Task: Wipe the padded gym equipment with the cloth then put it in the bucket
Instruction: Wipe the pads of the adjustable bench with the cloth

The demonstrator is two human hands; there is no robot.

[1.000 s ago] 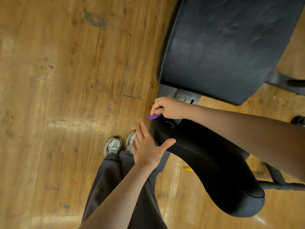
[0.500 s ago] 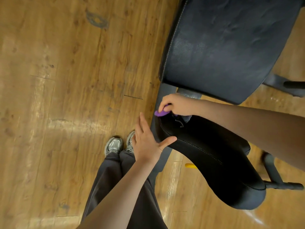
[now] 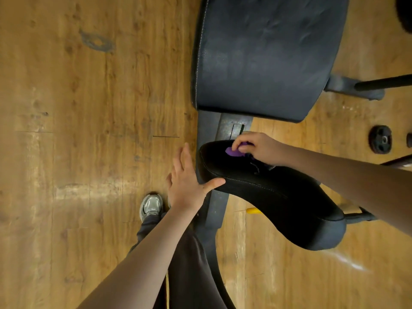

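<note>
A person's right hand [image 3: 259,148] curls its fingers around a bunched purple cloth [image 3: 234,151], pressing it onto the near end of a black padded seat [image 3: 278,197] of a gym bench. The left hand [image 3: 189,181] is spread flat, fingers straight, its thumb resting on the seat's stitched edge just beside the right hand. Beyond both hands lies the bench's larger dark backrest pad [image 3: 267,56], with the grey metal frame [image 3: 207,130] showing between the two pads. Below the left hand, a grey sneaker [image 3: 151,206] stands on the wooden floor [image 3: 78,130]. Well off to the right sits what appears to be a small black weight plate [image 3: 380,139].
</note>
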